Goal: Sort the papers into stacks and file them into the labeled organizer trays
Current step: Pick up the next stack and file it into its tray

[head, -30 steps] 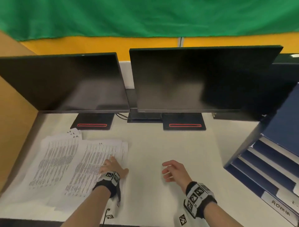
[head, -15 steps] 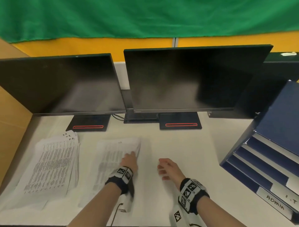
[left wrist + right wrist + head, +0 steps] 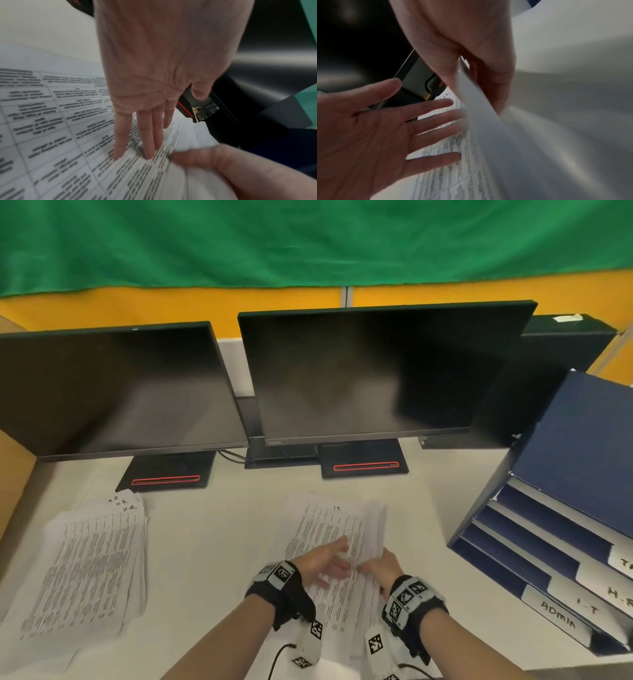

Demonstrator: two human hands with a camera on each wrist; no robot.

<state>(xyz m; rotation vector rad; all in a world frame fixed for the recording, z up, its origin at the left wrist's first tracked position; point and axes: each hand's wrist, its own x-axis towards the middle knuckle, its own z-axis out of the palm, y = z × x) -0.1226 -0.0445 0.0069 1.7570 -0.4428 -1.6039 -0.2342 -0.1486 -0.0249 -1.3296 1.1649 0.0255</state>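
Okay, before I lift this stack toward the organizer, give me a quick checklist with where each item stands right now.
1. Right hand grips the centre stack by its right edge: ok.
2. Left hand lies flat with fingers straight on the top sheet: ok.
3. Stack edges squared: not ok, the sheets fan out at the right edge.
4. Stack label matches a tray: ok, its top corner reads I.T and the organizer has an I.T tab.
5. I.T tray has room: cannot tell.
6. Other stack lies apart at the left: ok.

Organizer tray labels [image 3: 559,615] read ADMIN, I.T, H.R.
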